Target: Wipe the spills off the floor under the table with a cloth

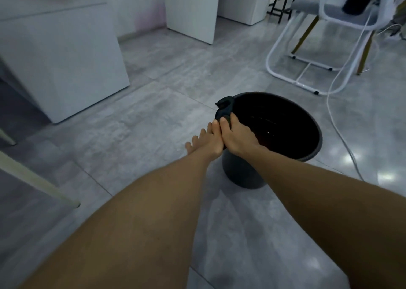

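A dark cloth (224, 108) hangs bunched over the left rim of a black bucket (307, 121) that stands on the grey tiled floor. My right hand (236, 138) grips the cloth at the rim, fingers wrapped around it. My left hand (208, 142) presses against the right one from the left, thumb touching the cloth, its other fingers spread outward. A little water glints at the bottom of the bucket. The lower part of the cloth is hidden behind my hands.
A white table panel (66, 64) stands at left, with a cream table leg (39, 183) slanting at lower left. A white metal chair frame (307, 69) and a white cable (338, 121) lie to the right of the bucket. White cabinets (191, 9) line the back.
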`<state>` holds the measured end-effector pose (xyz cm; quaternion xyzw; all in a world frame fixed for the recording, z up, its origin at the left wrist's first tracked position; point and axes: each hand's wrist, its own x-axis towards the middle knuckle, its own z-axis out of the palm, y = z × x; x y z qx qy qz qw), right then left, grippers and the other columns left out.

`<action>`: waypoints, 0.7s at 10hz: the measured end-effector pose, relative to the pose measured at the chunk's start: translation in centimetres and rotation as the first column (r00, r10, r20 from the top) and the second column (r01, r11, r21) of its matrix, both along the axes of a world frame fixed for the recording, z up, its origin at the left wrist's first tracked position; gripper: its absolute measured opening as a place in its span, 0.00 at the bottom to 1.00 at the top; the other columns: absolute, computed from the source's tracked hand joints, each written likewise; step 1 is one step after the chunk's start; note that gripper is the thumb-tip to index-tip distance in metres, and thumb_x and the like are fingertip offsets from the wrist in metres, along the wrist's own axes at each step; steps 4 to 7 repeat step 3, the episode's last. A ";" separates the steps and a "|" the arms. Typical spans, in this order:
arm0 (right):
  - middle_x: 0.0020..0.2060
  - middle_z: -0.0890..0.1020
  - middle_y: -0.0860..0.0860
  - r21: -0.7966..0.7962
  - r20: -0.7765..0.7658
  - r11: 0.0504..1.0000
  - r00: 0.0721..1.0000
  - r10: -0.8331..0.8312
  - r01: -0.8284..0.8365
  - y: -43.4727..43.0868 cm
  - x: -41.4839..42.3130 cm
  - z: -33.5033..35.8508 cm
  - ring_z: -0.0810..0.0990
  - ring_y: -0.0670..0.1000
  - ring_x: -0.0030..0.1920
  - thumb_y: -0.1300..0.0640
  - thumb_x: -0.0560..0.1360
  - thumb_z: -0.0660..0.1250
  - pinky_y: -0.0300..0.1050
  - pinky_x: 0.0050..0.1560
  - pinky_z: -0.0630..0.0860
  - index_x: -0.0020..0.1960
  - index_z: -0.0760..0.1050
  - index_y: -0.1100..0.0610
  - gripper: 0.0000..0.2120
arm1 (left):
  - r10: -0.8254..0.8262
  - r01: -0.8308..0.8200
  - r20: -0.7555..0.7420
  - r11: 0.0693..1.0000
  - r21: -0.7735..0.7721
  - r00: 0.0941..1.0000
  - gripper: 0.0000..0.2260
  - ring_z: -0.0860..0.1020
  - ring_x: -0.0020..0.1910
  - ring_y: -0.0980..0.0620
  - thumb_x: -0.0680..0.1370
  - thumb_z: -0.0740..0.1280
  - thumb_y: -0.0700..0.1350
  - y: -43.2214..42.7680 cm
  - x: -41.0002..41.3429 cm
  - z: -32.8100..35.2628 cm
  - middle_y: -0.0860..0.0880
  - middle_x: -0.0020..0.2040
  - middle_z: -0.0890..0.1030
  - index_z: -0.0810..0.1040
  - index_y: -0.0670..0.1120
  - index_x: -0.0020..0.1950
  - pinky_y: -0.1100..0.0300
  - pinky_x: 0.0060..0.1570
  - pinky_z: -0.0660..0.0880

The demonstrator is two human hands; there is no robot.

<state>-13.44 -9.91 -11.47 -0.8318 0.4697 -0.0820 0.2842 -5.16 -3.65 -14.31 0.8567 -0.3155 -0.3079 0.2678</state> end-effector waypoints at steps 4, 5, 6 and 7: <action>0.82 0.51 0.56 -0.250 -0.170 0.964 0.984 0.052 -0.094 0.6 1.6 2.9 0.50 0.61 0.80 0.42 0.83 0.47 0.59 0.78 0.52 0.82 0.47 0.59 0.33 | 0.033 -0.044 0.184 0.997 0.059 0.982 0.27 0.43 0.82 0.44 0.84 0.37 0.58 2.1 2.4 4.1 0.49 0.84 0.44 0.44 0.53 0.83 0.43 0.78 0.39; 0.82 0.51 0.56 -0.250 -0.170 0.964 0.984 0.052 -0.094 0.6 1.6 2.9 0.50 0.61 0.80 0.42 0.83 0.47 0.59 0.78 0.52 0.82 0.47 0.59 0.33 | 0.033 -0.044 0.184 0.997 0.059 0.982 0.27 0.43 0.82 0.44 0.84 0.37 0.58 2.1 2.4 4.1 0.49 0.84 0.44 0.44 0.53 0.83 0.43 0.78 0.39; 0.82 0.51 0.56 -0.250 -0.170 0.964 0.984 0.052 -0.094 0.6 1.6 2.9 0.50 0.61 0.80 0.42 0.83 0.47 0.59 0.78 0.52 0.82 0.47 0.59 0.33 | 0.033 -0.044 0.184 0.997 0.059 0.982 0.27 0.43 0.82 0.44 0.84 0.37 0.58 2.1 2.4 4.1 0.49 0.84 0.44 0.44 0.53 0.83 0.43 0.78 0.39; 0.82 0.51 0.56 -0.250 -0.170 0.964 0.984 0.052 -0.094 0.6 1.6 2.9 0.50 0.61 0.80 0.42 0.83 0.47 0.59 0.78 0.52 0.82 0.47 0.59 0.33 | 0.033 -0.044 0.184 0.997 0.059 0.982 0.27 0.43 0.82 0.44 0.84 0.37 0.58 2.1 2.4 4.1 0.49 0.84 0.44 0.44 0.53 0.83 0.43 0.78 0.39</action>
